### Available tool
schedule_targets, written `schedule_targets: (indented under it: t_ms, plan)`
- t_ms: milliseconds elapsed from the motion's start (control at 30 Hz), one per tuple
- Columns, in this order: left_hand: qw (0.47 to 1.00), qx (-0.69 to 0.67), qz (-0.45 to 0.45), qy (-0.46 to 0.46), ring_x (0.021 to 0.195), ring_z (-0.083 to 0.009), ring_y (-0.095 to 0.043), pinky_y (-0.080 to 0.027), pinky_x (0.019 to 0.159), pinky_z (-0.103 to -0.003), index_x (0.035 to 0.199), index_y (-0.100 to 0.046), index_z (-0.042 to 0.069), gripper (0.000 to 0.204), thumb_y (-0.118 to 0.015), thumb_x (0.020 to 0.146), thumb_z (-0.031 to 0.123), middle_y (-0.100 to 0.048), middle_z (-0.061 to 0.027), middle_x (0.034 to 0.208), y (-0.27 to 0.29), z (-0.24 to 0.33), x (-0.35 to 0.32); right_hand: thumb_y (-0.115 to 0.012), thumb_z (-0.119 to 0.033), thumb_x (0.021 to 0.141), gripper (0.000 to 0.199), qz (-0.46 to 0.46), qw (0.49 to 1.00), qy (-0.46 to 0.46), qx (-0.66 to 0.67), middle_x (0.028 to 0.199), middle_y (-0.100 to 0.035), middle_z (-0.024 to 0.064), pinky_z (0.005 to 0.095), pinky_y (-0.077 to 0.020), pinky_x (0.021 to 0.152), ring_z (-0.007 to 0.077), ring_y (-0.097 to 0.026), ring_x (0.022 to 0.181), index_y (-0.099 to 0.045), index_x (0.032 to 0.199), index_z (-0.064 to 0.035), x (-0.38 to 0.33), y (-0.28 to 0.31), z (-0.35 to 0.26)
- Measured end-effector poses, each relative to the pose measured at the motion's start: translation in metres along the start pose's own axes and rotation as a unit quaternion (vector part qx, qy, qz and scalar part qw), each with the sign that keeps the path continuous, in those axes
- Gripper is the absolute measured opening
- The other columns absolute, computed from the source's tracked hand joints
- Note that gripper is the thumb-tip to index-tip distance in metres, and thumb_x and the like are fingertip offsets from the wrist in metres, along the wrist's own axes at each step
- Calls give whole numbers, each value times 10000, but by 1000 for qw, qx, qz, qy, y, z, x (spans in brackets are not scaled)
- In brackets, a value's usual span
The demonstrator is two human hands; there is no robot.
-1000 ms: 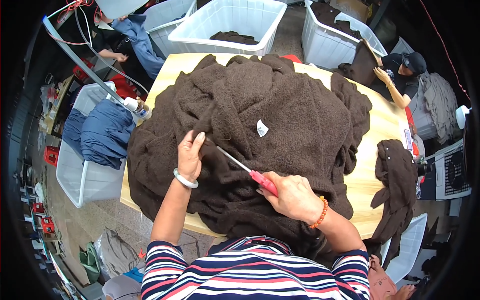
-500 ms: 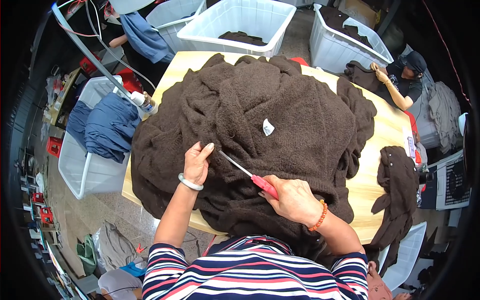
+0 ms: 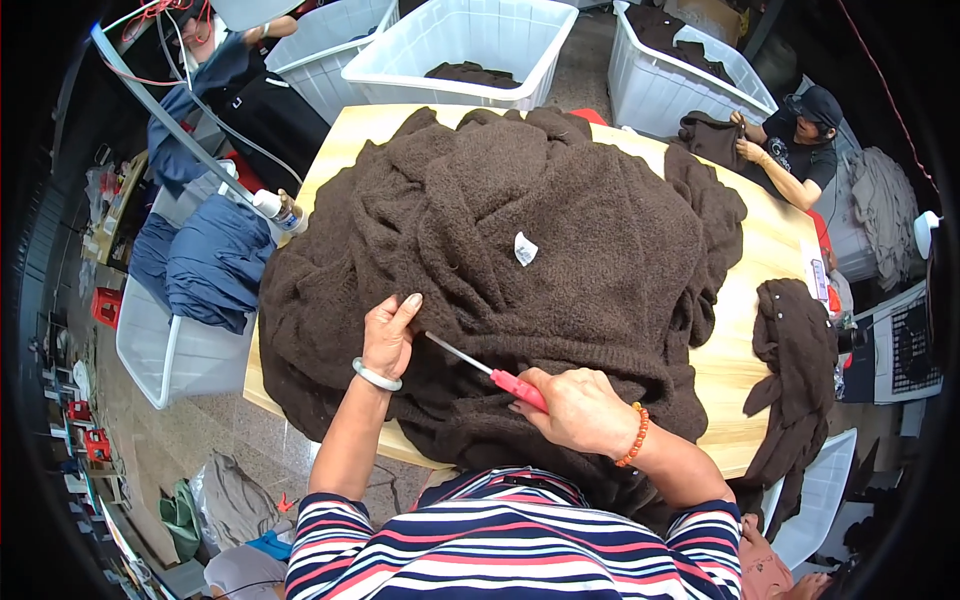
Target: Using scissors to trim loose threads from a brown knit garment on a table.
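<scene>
Dark brown knit garments (image 3: 600, 240) lie in a large heap on the table before me, with a small white label (image 3: 525, 249) on top. At the heap's near left, my left hand (image 3: 389, 335) is closed in a pinch on the brown knit; a pale bangle circles that wrist. My right hand (image 3: 580, 408) grips a pink-red handled tool (image 3: 517, 390) with a slim straight metal shaft. Its tip points up and left over the knit, a short way from my left fingers. The tip is too small to make out its shape.
A spray can (image 3: 281, 209) stands at the table's (image 3: 765, 235) left edge. Blue cloth hangs over a white bin (image 3: 150, 350). More bins (image 3: 460, 95) stand beyond. At the far right a co-worker (image 3: 805, 150) handles brown knit. Another brown garment (image 3: 795, 370) hangs off the right edge.
My right hand and the tool have shifted slightly left and down, and my left hand a little down. The view has moved a bit. At the far left, a person with blue cloth has moved.
</scene>
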State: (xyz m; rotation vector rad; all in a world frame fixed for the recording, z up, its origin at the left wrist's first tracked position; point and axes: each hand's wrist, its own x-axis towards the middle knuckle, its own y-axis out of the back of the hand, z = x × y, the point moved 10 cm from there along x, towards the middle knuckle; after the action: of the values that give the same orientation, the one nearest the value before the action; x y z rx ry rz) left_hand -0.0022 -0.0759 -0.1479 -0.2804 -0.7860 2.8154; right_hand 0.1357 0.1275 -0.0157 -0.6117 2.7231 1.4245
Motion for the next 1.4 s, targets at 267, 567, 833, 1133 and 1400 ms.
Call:
schedule_targets:
  t_ms: [267,567,833,1133,1400]
  plan:
    - [999,37,13,-22,926,-126,-659,-525,871,-283,1055,-671,16,116,-627,950,38,-706,-50,1024,-2,1,-9,-640,-318,915,276,8,1000,0,-15,692,-654,182,487,-517,647,390,-665,696,-604,1042,-75,-5,2,-1]
    - [999,21,34,-7,949,-128,-654,-518,881,-282,1086,-679,9,149,-630,951,48,-704,-59,1068,-8,2,-22,-611,-293,926,291,-26,999,-25,15,701,-656,201,503,-528,670,408,-672,710,-591,1085,-49,-18,-2,3]
    - [972,199,89,-89,960,-100,-567,-473,867,-238,1302,-501,-35,424,-650,907,-1,-593,-45,1092,-34,4,-74,-683,-129,895,343,104,967,75,220,934,-688,152,375,-537,759,306,-690,857,-586,1207,-25,-10,22,-11]
    - [961,166,-194,103,1175,-198,-561,-429,1032,-347,1332,-502,-20,566,-771,848,98,-599,-111,1257,-139,-49,-183,-583,-58,983,344,154,880,153,422,900,-631,66,319,-520,904,136,-624,853,-522,1277,107,12,9,-33]
    - [998,34,22,-38,1090,-125,-590,-484,943,-287,1288,-519,-4,382,-640,926,-11,-612,-77,1217,-78,-43,-177,-538,11,973,355,168,838,250,454,909,-609,69,359,-467,1014,139,-617,876,-476,1312,97,66,-10,-80]
